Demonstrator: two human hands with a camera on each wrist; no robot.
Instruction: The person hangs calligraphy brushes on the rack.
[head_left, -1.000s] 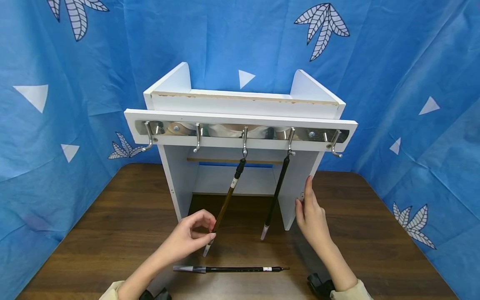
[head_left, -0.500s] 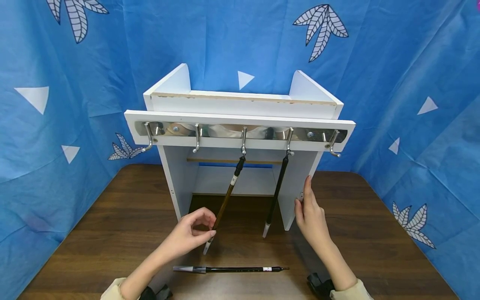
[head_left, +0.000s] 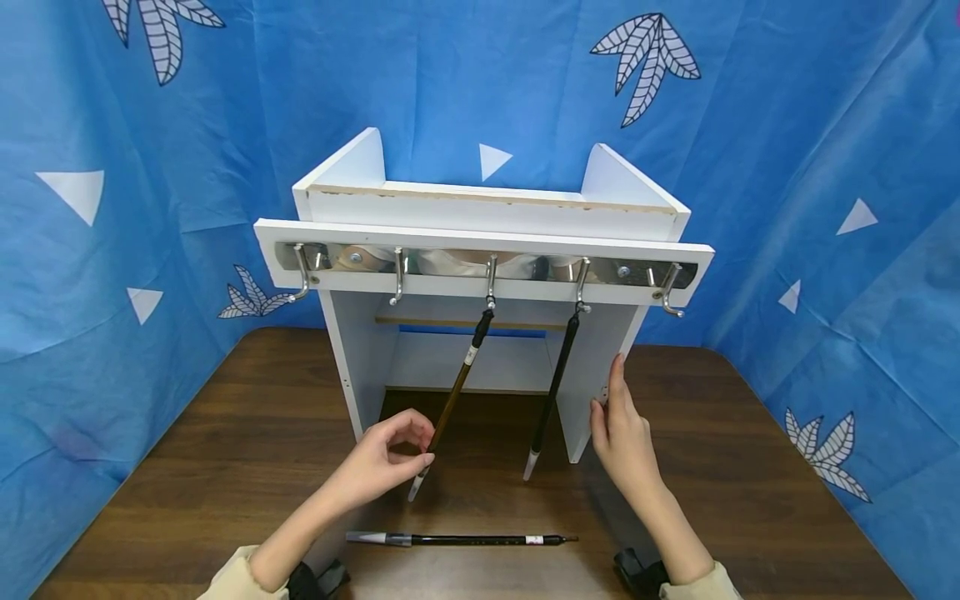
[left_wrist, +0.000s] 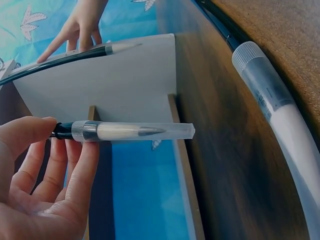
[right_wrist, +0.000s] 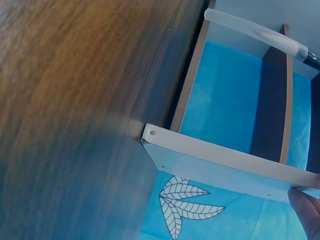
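A calligraphy brush (head_left: 453,397) with a brown handle slants down from the middle hook (head_left: 491,279). My left hand (head_left: 375,464) pinches it near the lower end, between thumb and fingertips. In the left wrist view its bristles sit inside a clear cap (left_wrist: 175,131) beyond the fingers. My right hand (head_left: 626,443) rests against the right side panel (head_left: 600,354) of a white shelf unit, index finger straight along the panel's edge. One finger (right_wrist: 304,207) shows at that panel in the right wrist view. Beside it a black brush (head_left: 557,379) hangs from another hook.
Another black brush (head_left: 480,540) with a capped tip lies across the wooden table (head_left: 225,467) in front of the shelf. Several metal hooks line the white rail (head_left: 450,236). A blue patterned cloth (head_left: 480,75) surrounds the table.
My left hand has risen slightly with the brown brush's lower end, and the brush's top now sits closer to the hook. The hanging black brush sways a little. My right hand keeps its place.
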